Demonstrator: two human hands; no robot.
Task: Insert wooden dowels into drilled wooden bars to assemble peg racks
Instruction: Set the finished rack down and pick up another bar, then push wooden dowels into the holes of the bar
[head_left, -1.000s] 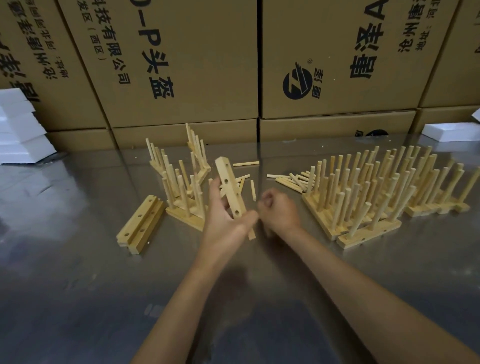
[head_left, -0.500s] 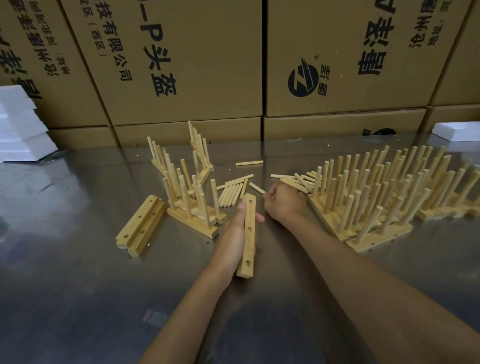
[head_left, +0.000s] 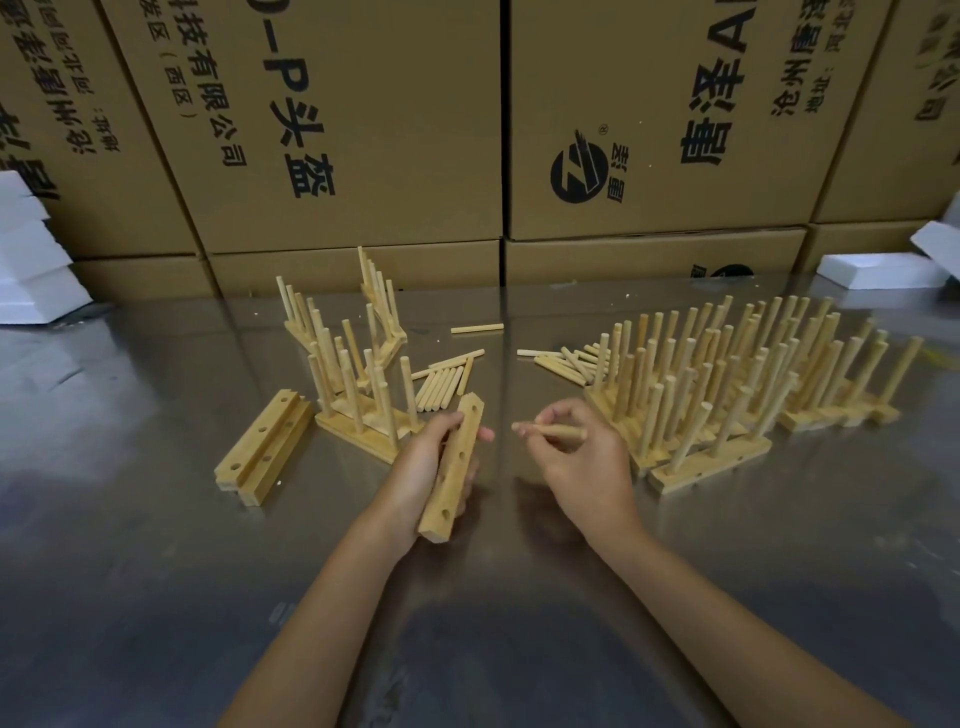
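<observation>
Since half a second ago, my right hand (head_left: 579, 457) has left the loose pile at one o'clock and now pinches one dowel (head_left: 550, 431), which lies level with its free tip pointing toward nine o'clock. Its other end is hidden under my curled fingers. My left hand (head_left: 423, 467) grips a drilled bar (head_left: 453, 467), holes facing up, its near end toward six o'clock; my palm covers its left edge, and one fingertip shows past its right side. Dowel tip and bar are near but apart.

Outward at eleven o'clock stands a cluster of finished racks (head_left: 353, 379), pegs leaning at odd angles. At nine o'clock lie two empty bars (head_left: 262, 447) side by side. Loose dowels (head_left: 444, 384) lie at twelve o'clock, more dowels (head_left: 566, 358) at one. At two o'clock rows of completed racks (head_left: 737, 395) crowd together; I cannot count them. Behind everything stand cardboard boxes (head_left: 363, 130). White foam blocks (head_left: 31, 260) are cut off at the left edge. All of it sits on the metal table (head_left: 156, 597).
</observation>
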